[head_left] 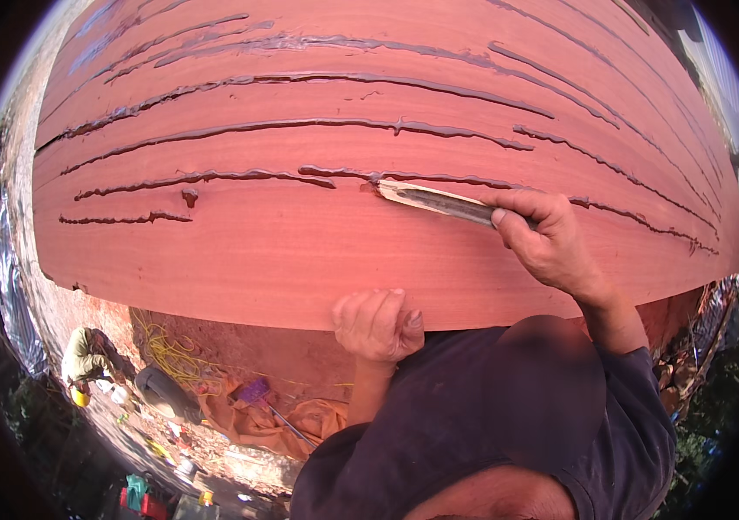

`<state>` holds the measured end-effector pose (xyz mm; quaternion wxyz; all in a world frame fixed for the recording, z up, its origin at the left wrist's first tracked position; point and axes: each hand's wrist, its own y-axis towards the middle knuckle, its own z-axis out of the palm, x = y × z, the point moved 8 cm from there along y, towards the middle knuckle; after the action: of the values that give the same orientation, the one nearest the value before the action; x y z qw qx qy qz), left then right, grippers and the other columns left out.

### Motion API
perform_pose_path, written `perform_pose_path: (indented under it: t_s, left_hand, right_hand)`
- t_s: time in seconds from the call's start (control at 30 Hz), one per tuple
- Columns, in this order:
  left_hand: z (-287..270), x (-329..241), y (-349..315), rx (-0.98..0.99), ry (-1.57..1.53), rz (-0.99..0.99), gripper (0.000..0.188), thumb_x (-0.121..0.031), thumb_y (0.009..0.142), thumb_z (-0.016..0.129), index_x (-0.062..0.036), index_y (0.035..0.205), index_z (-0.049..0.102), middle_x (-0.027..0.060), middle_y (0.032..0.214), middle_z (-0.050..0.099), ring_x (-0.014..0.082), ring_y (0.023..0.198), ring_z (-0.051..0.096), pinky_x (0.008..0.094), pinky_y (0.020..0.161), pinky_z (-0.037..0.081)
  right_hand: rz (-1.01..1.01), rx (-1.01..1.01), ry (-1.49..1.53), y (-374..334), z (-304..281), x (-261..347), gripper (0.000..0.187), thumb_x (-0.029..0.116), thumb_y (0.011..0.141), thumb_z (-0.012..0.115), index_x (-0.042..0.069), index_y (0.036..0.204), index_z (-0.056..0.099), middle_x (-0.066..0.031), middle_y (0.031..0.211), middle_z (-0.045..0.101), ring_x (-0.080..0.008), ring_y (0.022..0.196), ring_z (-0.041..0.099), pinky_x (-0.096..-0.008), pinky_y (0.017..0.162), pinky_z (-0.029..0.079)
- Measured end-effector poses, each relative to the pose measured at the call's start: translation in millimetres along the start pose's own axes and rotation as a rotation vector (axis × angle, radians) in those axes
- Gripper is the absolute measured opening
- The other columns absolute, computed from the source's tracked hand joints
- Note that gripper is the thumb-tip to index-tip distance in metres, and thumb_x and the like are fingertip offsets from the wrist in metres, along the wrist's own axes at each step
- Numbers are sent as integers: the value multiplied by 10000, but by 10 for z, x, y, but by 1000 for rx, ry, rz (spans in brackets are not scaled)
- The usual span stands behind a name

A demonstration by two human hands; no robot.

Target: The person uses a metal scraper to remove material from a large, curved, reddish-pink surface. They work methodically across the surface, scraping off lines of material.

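The right hand (547,238) clamps the wooden stick (437,201), its long axis pointing left, slightly upward. The left hand (377,326) curls at the board's edge (283,321); its grip I cannot tell.

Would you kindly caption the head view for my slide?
Right hand holds a wooden stick at dark paste line on reddish wooden panel.
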<state>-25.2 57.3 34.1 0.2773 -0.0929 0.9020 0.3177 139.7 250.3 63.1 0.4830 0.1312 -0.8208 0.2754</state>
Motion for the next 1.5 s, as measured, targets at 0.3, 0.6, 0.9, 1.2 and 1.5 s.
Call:
perform_pose_path:
  t_s: [0.3,0.6,0.9,1.2,1.5]
  left_hand:
    - [1,-8,10,4,-3,2,271,-365,970,667,-107,1014,741,28,906,702,239,832,661,414,830,501]
    - [4,10,-14,6,1,-8,269,-359,964,662,-102,1003,730,35,897,700,248,830,662,414,832,495]
    - [-17,-16,19,-1,2,2,262,-361,964,671,-110,1014,729,25,900,704,244,813,661,404,820,489]
    - [-15,-40,56,7,8,16,271,-360,962,662,-107,1039,721,30,917,689,254,809,649,414,804,487]
    - [-1,-40,56,13,2,-3,262,-356,963,637,-107,1002,711,30,868,678,254,773,635,405,789,480]
  right_hand:
    - [-63,-16,53,-7,140,33,241,26,992,599,-59,1167,740,2,752,635,-49,637,523,-254,562,431]
    - [-437,-220,-86,18,-59,376,248,-50,982,618,-52,1208,723,-54,805,687,-78,702,612,-247,611,493]
    - [-429,-108,55,390,-414,425,235,49,1050,605,-26,1242,717,-50,917,707,-99,781,632,-264,705,534]
    - [-417,-42,-81,1169,-531,436,247,126,1037,619,12,1208,756,4,877,667,-77,797,572,-259,707,485]
    - [-225,27,25,1810,-624,451,254,220,1020,656,32,1129,787,9,833,684,-63,781,604,-255,644,492]
